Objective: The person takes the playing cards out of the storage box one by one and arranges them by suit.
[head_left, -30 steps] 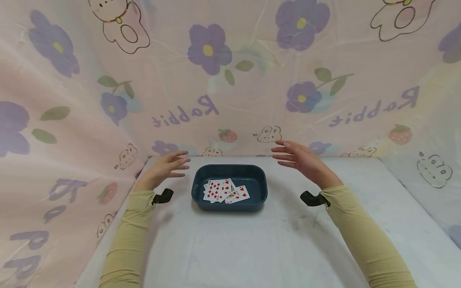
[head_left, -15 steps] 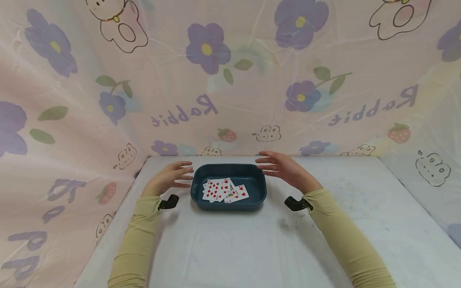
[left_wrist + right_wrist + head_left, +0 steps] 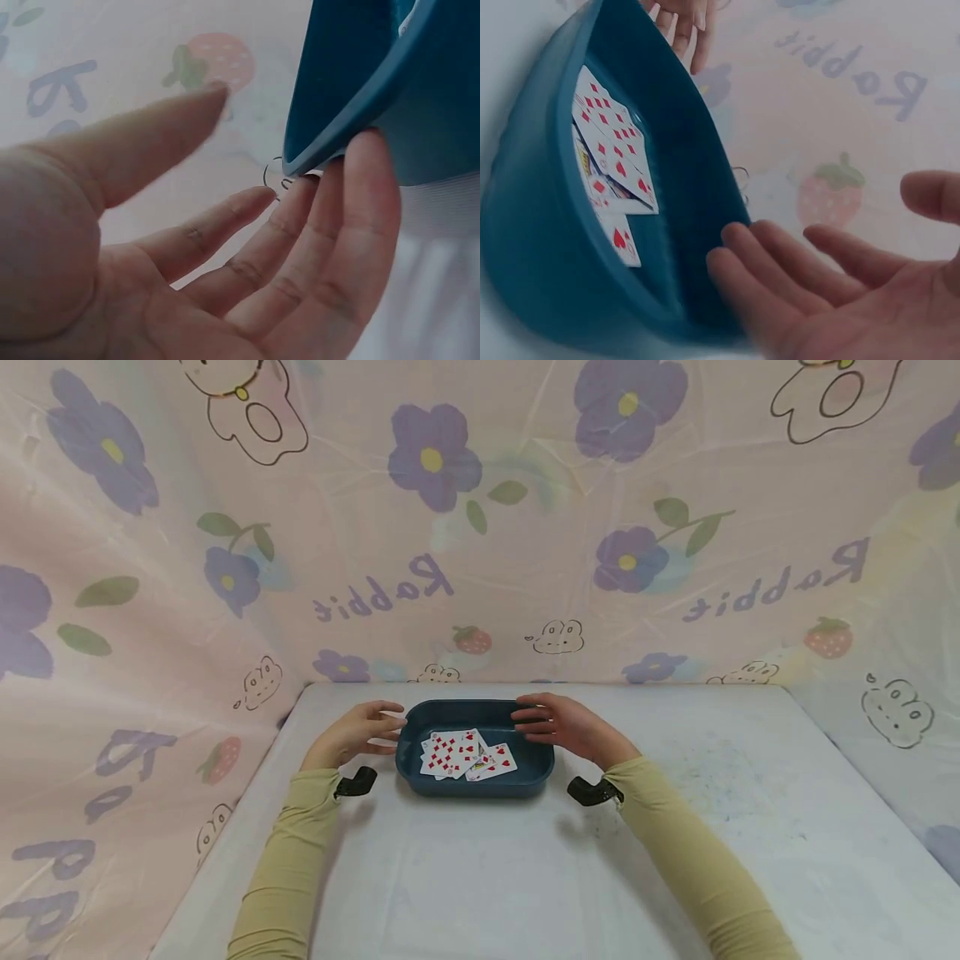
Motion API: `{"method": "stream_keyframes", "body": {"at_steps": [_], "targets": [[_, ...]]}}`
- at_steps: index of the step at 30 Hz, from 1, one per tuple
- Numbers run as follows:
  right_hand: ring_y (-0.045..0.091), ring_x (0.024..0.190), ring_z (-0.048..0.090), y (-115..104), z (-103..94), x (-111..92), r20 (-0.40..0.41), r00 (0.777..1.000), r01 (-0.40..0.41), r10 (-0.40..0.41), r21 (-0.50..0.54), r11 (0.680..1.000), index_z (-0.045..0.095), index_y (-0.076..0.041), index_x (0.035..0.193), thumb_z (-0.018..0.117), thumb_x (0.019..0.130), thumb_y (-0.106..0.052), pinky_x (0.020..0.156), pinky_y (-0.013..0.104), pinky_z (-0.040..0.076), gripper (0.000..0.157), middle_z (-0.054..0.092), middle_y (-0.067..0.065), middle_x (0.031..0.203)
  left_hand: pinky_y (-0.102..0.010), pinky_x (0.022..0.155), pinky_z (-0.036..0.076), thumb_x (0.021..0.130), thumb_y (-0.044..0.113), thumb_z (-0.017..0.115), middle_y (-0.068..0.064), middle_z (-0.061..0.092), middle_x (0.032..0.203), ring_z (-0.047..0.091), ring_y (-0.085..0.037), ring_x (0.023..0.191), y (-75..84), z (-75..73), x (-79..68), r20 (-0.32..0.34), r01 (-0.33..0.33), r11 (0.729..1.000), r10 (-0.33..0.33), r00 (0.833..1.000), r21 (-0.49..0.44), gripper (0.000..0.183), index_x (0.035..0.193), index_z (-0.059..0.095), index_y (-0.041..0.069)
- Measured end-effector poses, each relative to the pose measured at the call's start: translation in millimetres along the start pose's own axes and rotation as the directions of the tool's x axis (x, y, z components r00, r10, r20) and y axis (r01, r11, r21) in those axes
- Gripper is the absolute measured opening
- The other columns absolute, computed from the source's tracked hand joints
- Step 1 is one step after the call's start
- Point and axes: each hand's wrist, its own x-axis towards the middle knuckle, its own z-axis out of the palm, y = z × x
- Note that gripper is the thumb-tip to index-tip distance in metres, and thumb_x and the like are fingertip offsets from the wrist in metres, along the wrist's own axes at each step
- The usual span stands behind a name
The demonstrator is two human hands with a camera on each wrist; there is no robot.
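Along the left edge of the head view, a pale pink sheet (image 3: 165,635) printed with purple flowers, strawberries and rabbit faces hangs beside the table and runs on across the top of the frame. A khaki sleeve (image 3: 281,868) rises from the lower left, with a black wrist fitting (image 3: 356,782) near its cuff. Beyond the cuff, left of centre, is the left hand (image 3: 351,735); its grip is spread, the thumb well apart from the fingers, whose tips reach the tray's left end just under the rim. Whether they press on it I cannot tell.

The dark teal tray (image 3: 476,790) sits in the middle of the frame on the white table (image 3: 465,877). Overlapping playing cards (image 3: 452,753), diamonds and hearts face up, lie inside it, toward its left and centre.

Right of centre, the right hand (image 3: 576,727) has its grip spread too, fingertips over the tray's right end; contact is unclear. Another black fitting (image 3: 594,792) and khaki sleeve (image 3: 693,852) follow toward the lower right.
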Motion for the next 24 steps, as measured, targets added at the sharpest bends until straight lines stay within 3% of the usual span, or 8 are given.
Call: {"method": "stream_keyframes", "body": {"at_steps": [9,24], "targets": [[0.041,0.131,0.037,5,14.3,19,-0.016,0.997,-0.068,0.069,0.067,0.995,0.028,0.005,0.144,0.037,0.104,-0.024,0.105,0.048,0.031,0.050,0.034,0.027,0.145,-0.043,0.080,0.052,0.093,0.002,0.059,-0.015,0.056,0.103,0.058,-0.037,0.101,-7.5,0.5,2.9,-0.011,-0.004,0.997,0.005,1.000,0.074,0.047,0.136,0.040,-0.003],[0.040,0.135,0.030,19,19.9,47,-0.018,0.987,-0.152,0.157,0.156,0.976,0.028,0.007,0.143,0.038,0.102,-0.027,0.108,0.050,0.025,0.055,0.028,0.027,0.148,-0.040,0.076,0.054,0.095,0.001,0.057,-0.014,0.057,0.101,0.060,-0.033,0.097,-9.7,3.6,6.8,-0.044,0.028,0.994,-0.023,0.999,0.110,0.043,0.135,0.042,-0.002]]}}
